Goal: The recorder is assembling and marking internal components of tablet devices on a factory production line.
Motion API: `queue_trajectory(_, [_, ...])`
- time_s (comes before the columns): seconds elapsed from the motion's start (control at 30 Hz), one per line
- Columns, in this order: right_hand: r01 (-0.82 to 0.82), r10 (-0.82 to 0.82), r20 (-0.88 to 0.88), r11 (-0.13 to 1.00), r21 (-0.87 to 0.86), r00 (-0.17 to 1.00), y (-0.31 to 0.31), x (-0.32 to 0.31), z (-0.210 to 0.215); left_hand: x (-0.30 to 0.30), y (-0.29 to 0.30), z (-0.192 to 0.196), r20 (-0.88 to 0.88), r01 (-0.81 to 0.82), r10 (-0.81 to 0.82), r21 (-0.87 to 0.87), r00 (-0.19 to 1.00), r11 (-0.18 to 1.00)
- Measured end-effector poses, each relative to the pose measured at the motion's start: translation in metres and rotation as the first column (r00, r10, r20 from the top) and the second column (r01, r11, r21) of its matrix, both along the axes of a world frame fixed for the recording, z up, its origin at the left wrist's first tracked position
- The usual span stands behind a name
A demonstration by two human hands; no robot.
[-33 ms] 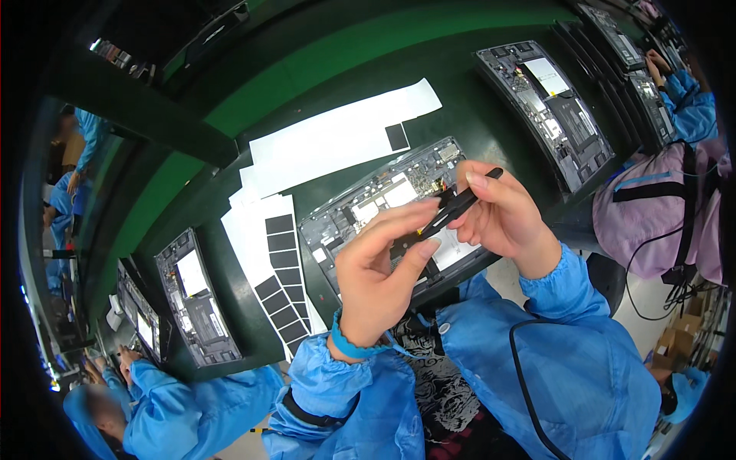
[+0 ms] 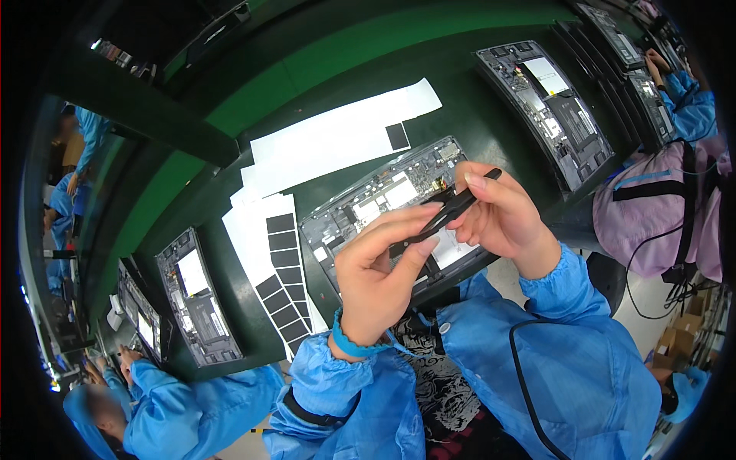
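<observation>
Head view: both hands raised above open grey laptop chassis [image 2: 383,203] on green table [image 2: 475,123].
Left hand [image 2: 379,280]: pinched thin black rectangular strip [image 2: 429,226].
Right hand [image 2: 502,215]: gripped same strip's upper end.
Beside: white backing sheet with black pads [image 2: 280,268].

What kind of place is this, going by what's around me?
Most likely an electronics assembly line. Opened laptop chassis lie in a row on a green workbench, white backing sheets carry black adhesive pads, and a neighbour's blue work coat matches yours. Your left hand and right hand hold black tweezers.
</observation>
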State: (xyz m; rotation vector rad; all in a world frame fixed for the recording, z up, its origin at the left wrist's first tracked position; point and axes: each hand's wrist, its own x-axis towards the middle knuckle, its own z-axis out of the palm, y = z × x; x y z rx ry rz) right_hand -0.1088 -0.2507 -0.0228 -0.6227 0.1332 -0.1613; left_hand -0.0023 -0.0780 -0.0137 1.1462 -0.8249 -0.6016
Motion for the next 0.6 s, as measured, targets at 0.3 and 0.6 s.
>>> queue_trajectory(0.3, [0.119, -0.122, 0.01, 0.938, -0.326, 0.992, 0.007, -0.01, 0.019, -0.006, 0.008, 0.007, 0.066, -0.098, 0.093, 0.08, 0.993, 0.992])
queue_trajectory(0.6, [0.196, -0.174, 0.092, 0.893, -0.404, 0.98, 0.005, -0.016, 0.036, -0.005, 0.017, 0.009, 0.217, -0.088, 0.059, 0.126, 0.974, 0.988])
